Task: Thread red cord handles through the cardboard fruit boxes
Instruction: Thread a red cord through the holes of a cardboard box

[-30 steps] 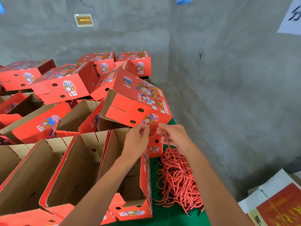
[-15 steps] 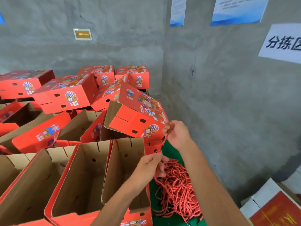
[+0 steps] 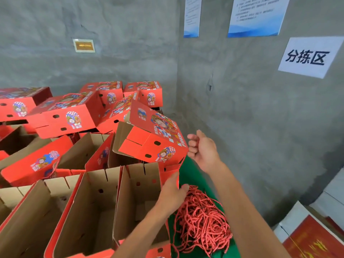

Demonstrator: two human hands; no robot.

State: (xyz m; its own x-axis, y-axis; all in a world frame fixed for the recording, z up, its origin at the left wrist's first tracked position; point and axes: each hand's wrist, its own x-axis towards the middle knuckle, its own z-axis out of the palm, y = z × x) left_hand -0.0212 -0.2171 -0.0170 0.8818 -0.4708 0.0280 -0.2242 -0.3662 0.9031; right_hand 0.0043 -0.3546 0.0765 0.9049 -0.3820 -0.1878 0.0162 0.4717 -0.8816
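1. Left hand (image 3: 172, 192) clamped on the right wall of the open fruit box (image 3: 137, 198), thumb outside on the red face, fingers over the rim.
2. Right hand (image 3: 202, 151) raised beside the tilted red box (image 3: 152, 138), fingers curled; seemingly pinching a single red cord (image 3: 183, 161) running down toward the open box, though the pinch itself too small to confirm.
3. Heap of red cords (image 3: 202, 216) lying on the green counter (image 3: 191, 175), just right of the open box, touching the left thumb.
4. Risk: cord end slipping out of the wall hole if pulled too fast.
5. Risk: strand snagging in the tangled heap and dragging several along.
6. Risk: tilted box, perched on its neighbours, toppling if bumped by the right hand.
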